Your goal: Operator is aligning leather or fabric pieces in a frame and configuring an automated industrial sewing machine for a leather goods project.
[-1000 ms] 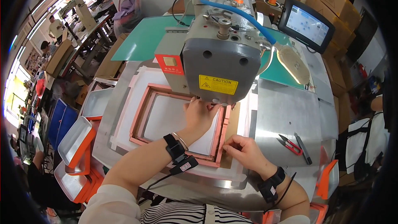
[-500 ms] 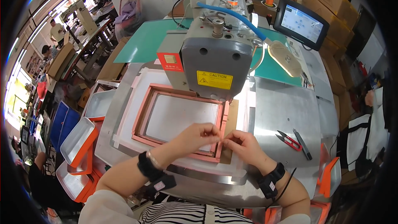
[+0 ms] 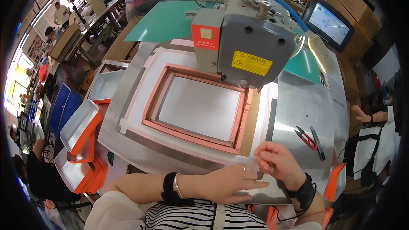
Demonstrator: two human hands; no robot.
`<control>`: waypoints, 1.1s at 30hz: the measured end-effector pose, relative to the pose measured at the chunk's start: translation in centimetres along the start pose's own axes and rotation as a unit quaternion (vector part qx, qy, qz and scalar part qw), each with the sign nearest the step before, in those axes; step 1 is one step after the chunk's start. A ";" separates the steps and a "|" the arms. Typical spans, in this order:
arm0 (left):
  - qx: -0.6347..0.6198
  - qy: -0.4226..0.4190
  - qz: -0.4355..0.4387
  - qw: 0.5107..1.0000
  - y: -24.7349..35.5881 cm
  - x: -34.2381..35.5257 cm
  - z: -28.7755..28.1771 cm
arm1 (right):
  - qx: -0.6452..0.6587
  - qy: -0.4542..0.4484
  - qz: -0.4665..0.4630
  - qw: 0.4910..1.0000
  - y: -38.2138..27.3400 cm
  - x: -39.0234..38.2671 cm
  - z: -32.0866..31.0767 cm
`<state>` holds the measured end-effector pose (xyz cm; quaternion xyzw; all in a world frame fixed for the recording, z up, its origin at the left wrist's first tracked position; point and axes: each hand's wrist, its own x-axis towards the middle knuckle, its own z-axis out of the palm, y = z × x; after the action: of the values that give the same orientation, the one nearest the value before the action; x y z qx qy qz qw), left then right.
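My left hand (image 3: 232, 184) is low over the front edge of the metal table, palm down, its fingers stretched to the right and nothing seen in them. Just beyond its fingertips my right hand (image 3: 277, 159) is closed with curled fingers; whether a small thing is pinched there is hidden. Both hands are off the pink-edged rectangular frame (image 3: 194, 135), which lies under the head of an industrial sewing machine (image 3: 255, 44). Inside the frame is a flat whitish panel (image 3: 198, 108). Around the frame lies a white sheet (image 3: 149, 76) with pink tape along its edges.
Red-handled thread snips (image 3: 306, 137) and a dark pen-like tool (image 3: 318, 143) lie on the right of the metal table. Orange-sided trays (image 3: 83, 127) are stacked at the left. A touch screen (image 3: 328, 22) stands far right. Another person's hand (image 3: 361, 113) shows at the right edge.
Both hands have left the frame's right edge and moved toward me and to the right. My left fingers have gone from a pinch to stretched out. The view has shifted.
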<state>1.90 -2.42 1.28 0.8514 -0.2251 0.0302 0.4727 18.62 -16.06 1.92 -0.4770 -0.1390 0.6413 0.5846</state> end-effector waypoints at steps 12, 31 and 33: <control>0.337 0.143 -0.012 0.931 -5.1 4.1 -2.1 | -0.189 0.061 -0.064 0.978 -1.2 -9.6 0.3; 0.272 -0.050 0.123 0.953 -1.5 -3.8 -3.4 | -0.727 0.526 -0.221 0.383 2.3 -11.3 -9.7; 0.259 0.008 0.109 0.960 -1.9 -5.3 -4.6 | -0.733 0.525 -0.191 0.389 2.9 -11.4 -11.0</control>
<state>-1.33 4.07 0.84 0.9148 -0.2972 0.1453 0.2316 23.77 -31.08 -0.68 -0.9241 -0.3081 -0.2138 0.0734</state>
